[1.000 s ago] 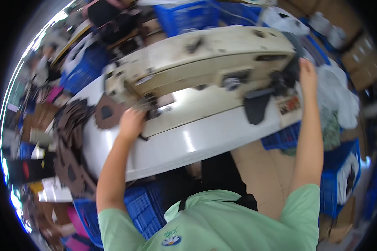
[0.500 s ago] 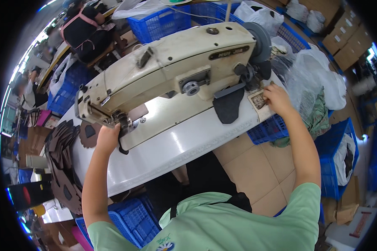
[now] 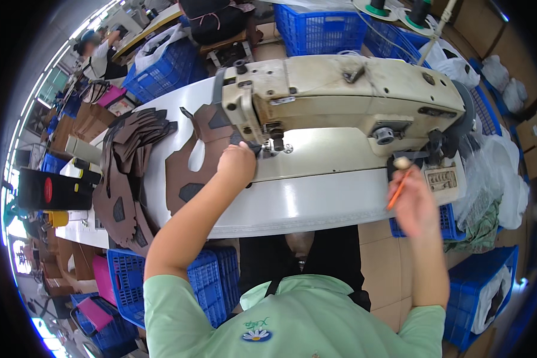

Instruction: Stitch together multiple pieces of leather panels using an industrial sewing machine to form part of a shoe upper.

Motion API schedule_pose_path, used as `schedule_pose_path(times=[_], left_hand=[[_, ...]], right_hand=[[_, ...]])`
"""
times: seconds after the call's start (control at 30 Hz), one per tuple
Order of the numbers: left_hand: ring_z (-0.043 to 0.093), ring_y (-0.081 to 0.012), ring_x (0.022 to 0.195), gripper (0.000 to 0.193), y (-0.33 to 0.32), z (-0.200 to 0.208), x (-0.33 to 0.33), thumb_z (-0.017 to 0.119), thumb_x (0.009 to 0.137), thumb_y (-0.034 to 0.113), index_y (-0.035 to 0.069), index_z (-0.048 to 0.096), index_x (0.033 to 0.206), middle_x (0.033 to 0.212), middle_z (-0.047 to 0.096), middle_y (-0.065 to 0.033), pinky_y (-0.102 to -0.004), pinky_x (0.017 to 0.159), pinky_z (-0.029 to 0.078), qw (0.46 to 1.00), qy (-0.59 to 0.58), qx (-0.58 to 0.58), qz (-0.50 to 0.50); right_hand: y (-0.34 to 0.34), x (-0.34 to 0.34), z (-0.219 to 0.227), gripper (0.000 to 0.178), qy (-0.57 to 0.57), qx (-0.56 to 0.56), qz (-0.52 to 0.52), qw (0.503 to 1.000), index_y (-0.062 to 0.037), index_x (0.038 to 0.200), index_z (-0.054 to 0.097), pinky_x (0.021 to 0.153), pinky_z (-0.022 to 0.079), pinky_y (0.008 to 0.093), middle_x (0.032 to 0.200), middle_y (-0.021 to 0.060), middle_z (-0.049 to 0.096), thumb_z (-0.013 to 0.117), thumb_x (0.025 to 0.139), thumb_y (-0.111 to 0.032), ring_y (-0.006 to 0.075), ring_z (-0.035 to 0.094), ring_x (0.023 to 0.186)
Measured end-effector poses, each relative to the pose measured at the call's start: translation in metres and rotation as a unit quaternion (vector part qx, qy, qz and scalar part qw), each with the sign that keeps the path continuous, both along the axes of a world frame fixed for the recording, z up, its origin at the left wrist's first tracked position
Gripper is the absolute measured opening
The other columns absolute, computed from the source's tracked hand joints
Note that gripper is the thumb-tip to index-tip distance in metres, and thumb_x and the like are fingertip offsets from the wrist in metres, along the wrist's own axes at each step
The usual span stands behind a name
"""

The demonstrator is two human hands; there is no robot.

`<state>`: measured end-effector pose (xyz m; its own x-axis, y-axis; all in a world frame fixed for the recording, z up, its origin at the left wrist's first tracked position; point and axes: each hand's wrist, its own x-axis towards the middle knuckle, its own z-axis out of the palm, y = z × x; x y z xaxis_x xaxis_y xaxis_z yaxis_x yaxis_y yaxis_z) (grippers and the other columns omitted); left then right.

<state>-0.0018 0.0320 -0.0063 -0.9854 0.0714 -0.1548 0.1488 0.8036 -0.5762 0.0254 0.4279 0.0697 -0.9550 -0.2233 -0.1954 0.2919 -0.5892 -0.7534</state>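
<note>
The cream sewing machine (image 3: 334, 89) stands on a white table. My left hand (image 3: 238, 164) is at its needle end, fingers closed on the edge of a flat dark brown leather-like piece (image 3: 212, 155). That piece carries black patches and has an oval hole. The fingertips are beside the presser foot (image 3: 274, 143), partly hiding the edge. My right hand (image 3: 416, 203) is raised over the table's front edge, right of the machine, shut on a thin orange stick-like tool (image 3: 400, 190). Motion blurs this hand; the tool's exact kind is unclear. Next to it is a small tray (image 3: 441, 179).
A stack of brown pieces (image 3: 125, 149) hangs over the table's left end. Blue crates (image 3: 319, 30) stand behind, beside and below the table. Plastic bags (image 3: 495, 173) are heaped at the right. Thread cones (image 3: 420, 13) stand at the back. A person (image 3: 101, 56) sits far left.
My right hand has left the small tray and moved back toward me, now with the orange tool. The left hand stays by the needle. My view has shifted, showing more of the brown piece.
</note>
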Motion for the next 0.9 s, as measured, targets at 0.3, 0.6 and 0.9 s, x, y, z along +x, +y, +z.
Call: schedule_pose_path(times=[0.3, 0.6, 0.9], left_hand=[[0.063, -0.0322, 0.114, 0.046, -0.011, -0.026, 0.008, 0.060, 0.085, 0.025, -0.006, 0.060, 0.119, 0.129, 0.060, -0.0245, -0.0365, 0.081, 0.058, 0.951, 0.182, 0.245, -0.049], [0.054, -0.0406, 0.126, 0.051, -0.031, -0.071, 0.016, 0.050, 0.095, 0.032, 0.005, 0.049, 0.138, 0.135, 0.052, -0.0328, -0.0456, 0.099, 0.049, 0.612, 0.196, 0.765, 0.042], [0.053, -0.0398, 0.127, 0.048, 0.004, -0.025, 0.016, 0.052, 0.093, 0.025, 0.011, 0.053, 0.139, 0.137, 0.052, -0.0329, -0.0443, 0.101, 0.046, 0.930, 0.186, 0.316, 0.024]], right_hand=[[-0.258, 0.031, -0.034, 0.072, 0.311, 0.218, 0.012, 0.925, 0.0011, 0.152, 0.026, 0.059, 0.040, 0.0194, 0.098, 0.0034, 0.058, 0.067, 0.092, -0.004, 0.0041, 0.046, 0.067], [-0.324, 0.014, -0.018, 0.086, 0.408, 0.272, -0.154, 0.858, 0.0022, 0.154, 0.009, 0.059, 0.043, 0.0217, 0.119, 0.0136, 0.057, 0.069, 0.094, -0.011, 0.0071, 0.048, 0.068], [-0.264, 0.003, -0.048, 0.032, 0.428, 0.197, -0.101, 0.876, 0.0008, 0.125, 0.048, 0.060, 0.044, 0.0201, 0.114, 0.0165, 0.065, 0.056, 0.094, -0.001, 0.0059, 0.053, 0.072]])
